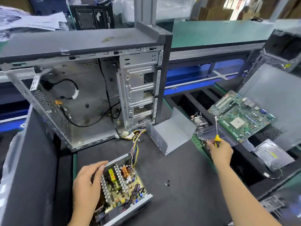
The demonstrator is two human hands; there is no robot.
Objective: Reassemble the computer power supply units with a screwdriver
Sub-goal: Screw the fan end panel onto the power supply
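Left hand [88,181] lay spread on the open power supply [123,188] near me on the black mat [179,201]. Right hand [221,150] gripped the yellow screwdriver [217,136], tip up, beside the motherboard [241,115]. Loose screws [167,183] between; metal cover [169,134] beyond.

One open grey metal power supply unit [125,190], one bent grey metal cover [171,134], one yellow-handled screwdriver [216,132], three small black screws [167,183], one green motherboard [241,115], one open computer case [91,95].

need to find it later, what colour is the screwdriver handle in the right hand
Yellow with black, seen in the head view: the screwdriver is held in the right hand.
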